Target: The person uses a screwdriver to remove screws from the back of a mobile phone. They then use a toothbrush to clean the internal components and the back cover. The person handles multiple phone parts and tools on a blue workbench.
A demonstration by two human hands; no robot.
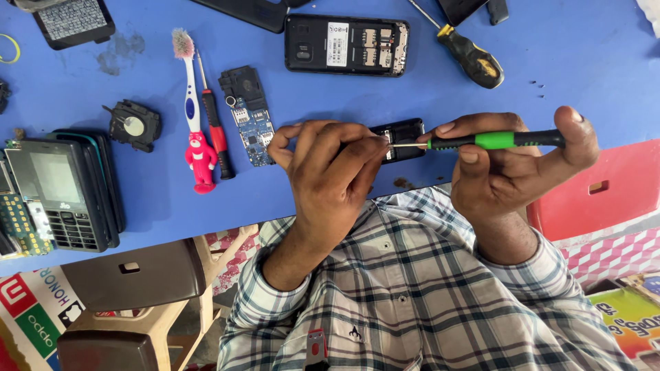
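Blue worktop (481, 103) carries a small black phone part (405, 134) near its front edge, where the left hand (330, 172) curls over it, fingers bent and pinching its left end. From the right, the right hand (509, 165) grips a green-and-black screwdriver (495, 140) lying level, thumb pressed along the handle and its thin tip touching the part. Farther out lie a bare circuit board (251, 127), a pink toothbrush (192, 110), a red screwdriver (214, 127) and an opened black phone (347, 45).

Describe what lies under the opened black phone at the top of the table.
The opened black phone lies flat on the blue table, back cover off, slots showing. Only the tabletop shows around it; anything directly beneath is covered by its body.
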